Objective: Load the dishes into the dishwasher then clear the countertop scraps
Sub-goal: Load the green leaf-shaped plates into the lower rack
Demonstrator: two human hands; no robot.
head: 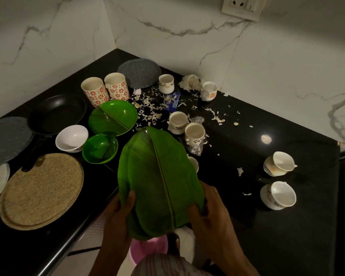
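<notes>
No readable text, labels, brands or numbers anywhere. Mugs [105, 90] and cups [194, 134] carry only flower patterns; blue wrapper [172, 100] print too blurred to read.

A black L-shaped countertop [287, 120] fills a marble-walled corner. On its left arm lie a round woven mat [41, 191], a black frying pan [57, 113], a white bowl [71, 138], a small green bowl [100, 148] and a green leaf-patterned plate [113, 117]. Further back stand two red-flowered mugs [106, 88] and a grey speckled plate [139, 72]. White teacups [194, 133] stand among scattered pale peel scraps [147, 108] and a blue wrapper [172, 100]. Two more cups [280, 194] sit at the right.
</notes>
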